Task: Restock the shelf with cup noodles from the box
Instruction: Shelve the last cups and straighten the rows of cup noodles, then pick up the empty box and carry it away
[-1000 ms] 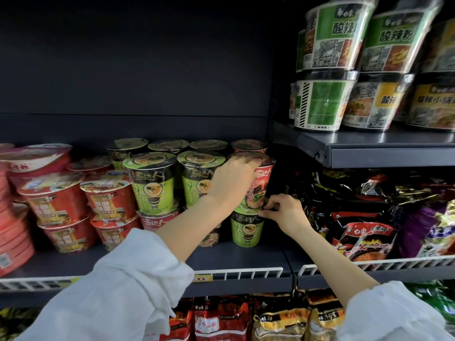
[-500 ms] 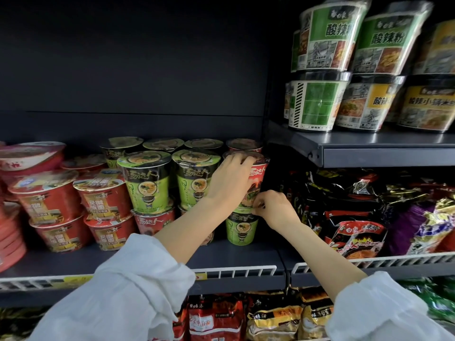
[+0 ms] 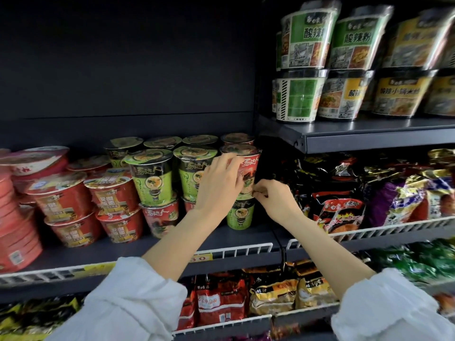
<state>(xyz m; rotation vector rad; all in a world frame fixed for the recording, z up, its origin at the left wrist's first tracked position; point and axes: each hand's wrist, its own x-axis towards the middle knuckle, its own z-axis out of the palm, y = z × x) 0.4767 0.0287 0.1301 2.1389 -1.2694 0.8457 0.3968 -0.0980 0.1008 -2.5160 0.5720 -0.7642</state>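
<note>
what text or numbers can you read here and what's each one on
"酸辣粉": green tub, top right shelf.
"汤达人": red cup gripped by left hand.
"30": yellow price tag on shelf rail.
"白家": black noodle bag.
Right hand hides the cup's base; small print too blurred.

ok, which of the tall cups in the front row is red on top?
The rightmost: the red cup held by the left hand, stacked on a green cup. The other two front top cups are green.

the left hand [image 3: 219, 185] hides much of a red plastic noodle cup [image 3: 248, 166]; stacked red paper bowls [image 3: 14, 232] run off the left edge.
</note>
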